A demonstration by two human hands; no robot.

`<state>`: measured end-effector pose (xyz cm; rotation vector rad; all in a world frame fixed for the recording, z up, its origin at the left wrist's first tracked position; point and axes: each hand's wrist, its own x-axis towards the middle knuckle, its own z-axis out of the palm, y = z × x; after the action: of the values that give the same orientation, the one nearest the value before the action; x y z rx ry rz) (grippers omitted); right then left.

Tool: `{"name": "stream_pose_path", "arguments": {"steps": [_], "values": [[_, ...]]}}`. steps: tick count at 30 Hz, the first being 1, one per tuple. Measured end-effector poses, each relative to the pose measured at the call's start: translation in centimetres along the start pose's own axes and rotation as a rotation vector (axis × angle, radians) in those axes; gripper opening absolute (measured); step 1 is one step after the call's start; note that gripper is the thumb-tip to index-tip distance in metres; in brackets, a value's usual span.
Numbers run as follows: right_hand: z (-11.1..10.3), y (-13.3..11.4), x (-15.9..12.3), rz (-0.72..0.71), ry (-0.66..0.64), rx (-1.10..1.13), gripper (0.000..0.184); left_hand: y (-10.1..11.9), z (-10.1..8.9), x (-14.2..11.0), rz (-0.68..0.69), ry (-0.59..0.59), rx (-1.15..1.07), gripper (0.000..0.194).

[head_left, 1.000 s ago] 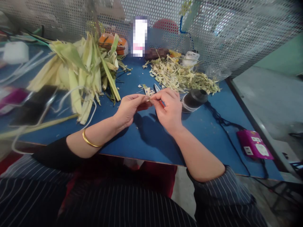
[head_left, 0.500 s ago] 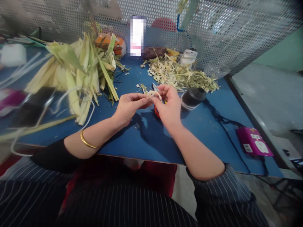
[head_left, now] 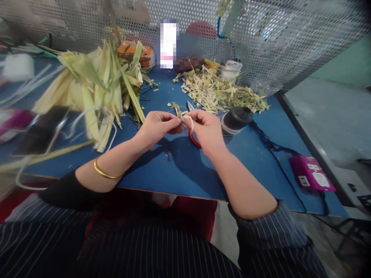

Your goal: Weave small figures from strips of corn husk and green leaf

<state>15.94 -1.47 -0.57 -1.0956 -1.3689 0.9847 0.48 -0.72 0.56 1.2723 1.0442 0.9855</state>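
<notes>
- Since half a second ago I see both hands have slid a little lower over the table, and the pale strip that arched above the right fingers now hangs short between the two hands.
- More of the red-handled scissors (head_left: 193,139) shows under the right hand than before; earlier only a red spot peeked out.
- My left hand (head_left: 156,126) has its thumb and forefinger closed narrow on one end of the leaf strip (head_left: 187,119); a gold bangle (head_left: 104,172) sits on that wrist.
- My right hand (head_left: 206,129) pinches the other end of the strip, fingers curled in tight, held just above the table.
- The strip is between the two sets of fingertips, in front of the black spool (head_left: 236,119) and above the scissors.
- The blue table (head_left: 179,170) carries a heap of long green-yellow leaves (head_left: 98,83) at the left, well apart from a pile of shredded scraps (head_left: 220,92) at the back right.
- A black cord (head_left: 272,148) runs from near the spool to a pink power strip (head_left: 312,177) close to the right edge.
- A dark phone (head_left: 40,131) with a white cable lies blurred at the far left.
- A perforated metal screen (head_left: 290,42) walls the back of the table; a grey floor shows to the right.
</notes>
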Motion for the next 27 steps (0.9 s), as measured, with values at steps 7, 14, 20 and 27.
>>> {"name": "stream_pose_path", "arguments": {"steps": [7, 14, 20, 27], "values": [[0.6, 0.9, 0.0, -0.002, 0.088, 0.001, 0.013, -0.5, 0.2, 0.2, -0.106, 0.006, -0.163, 0.030], [1.2, 1.6, -0.4, -0.038, 0.123, -0.059, 0.008, -1.6, 0.7, 0.3, -0.143, 0.011, -0.292, 0.031], [1.2, 2.0, -0.3, -0.069, 0.121, 0.013, 0.012, -1.8, 0.7, 0.5, -0.159, 0.021, -0.285, 0.027], [1.4, 1.9, -0.4, -0.067, 0.141, -0.077, 0.015, -1.5, 0.8, 0.2, -0.112, 0.055, -0.231, 0.024]]}}
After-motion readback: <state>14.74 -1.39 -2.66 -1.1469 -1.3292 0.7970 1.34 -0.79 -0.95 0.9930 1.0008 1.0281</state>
